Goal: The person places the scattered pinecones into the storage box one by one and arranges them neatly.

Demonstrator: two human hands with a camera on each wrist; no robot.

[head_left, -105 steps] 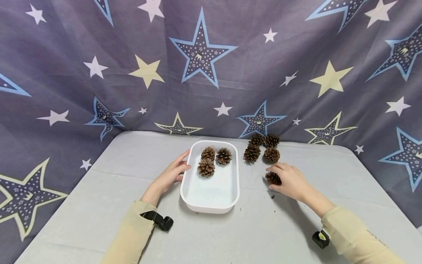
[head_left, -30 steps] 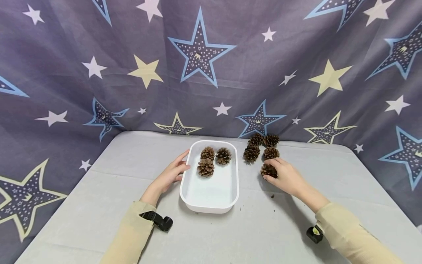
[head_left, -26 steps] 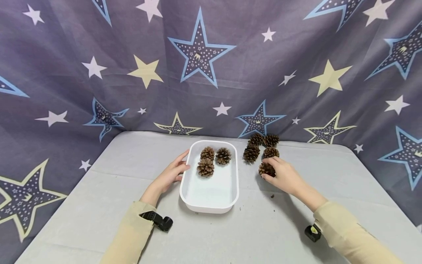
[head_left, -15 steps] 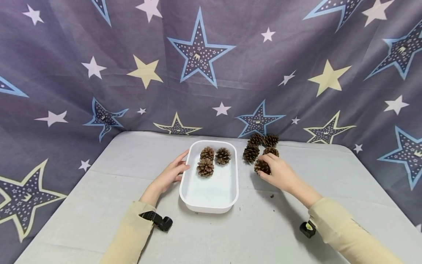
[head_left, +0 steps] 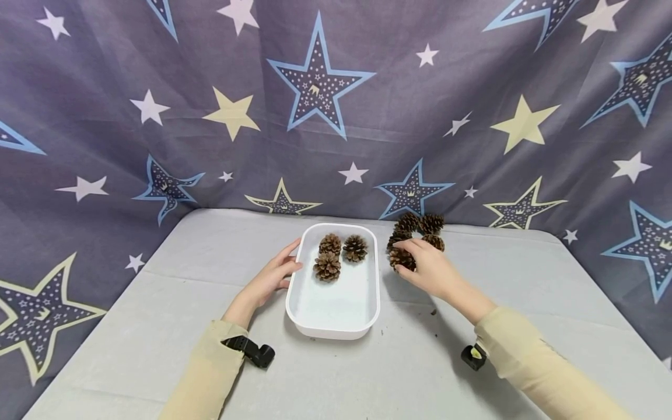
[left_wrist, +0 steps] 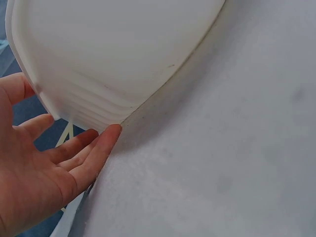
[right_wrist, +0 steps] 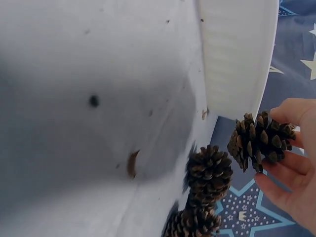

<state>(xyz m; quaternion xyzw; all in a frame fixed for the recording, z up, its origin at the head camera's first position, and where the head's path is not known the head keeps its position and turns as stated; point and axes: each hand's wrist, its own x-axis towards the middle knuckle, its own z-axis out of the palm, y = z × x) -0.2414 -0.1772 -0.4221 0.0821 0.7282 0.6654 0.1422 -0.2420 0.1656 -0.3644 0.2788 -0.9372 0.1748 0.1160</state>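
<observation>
One pine cone (head_left: 402, 261) is hanging above the table (head_left: 336, 379), pinched in the right hand (head_left: 433, 270), right of the tray (head_left: 333, 335). I'm judging it light, stiff, brittle-scaled, best held around its middle. Left hand (head_left: 266, 281), uncurled, is touching the tray's side.

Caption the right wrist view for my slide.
A bare right hand holds a brown, woody, open-scaled pine cone near other cones and a white, rectangular plastic tub.

2 sleeves (head_left: 205, 373) (head_left: 551, 373) cropped, held pinecone (head_left: 401, 260) partly hidden
</observation>
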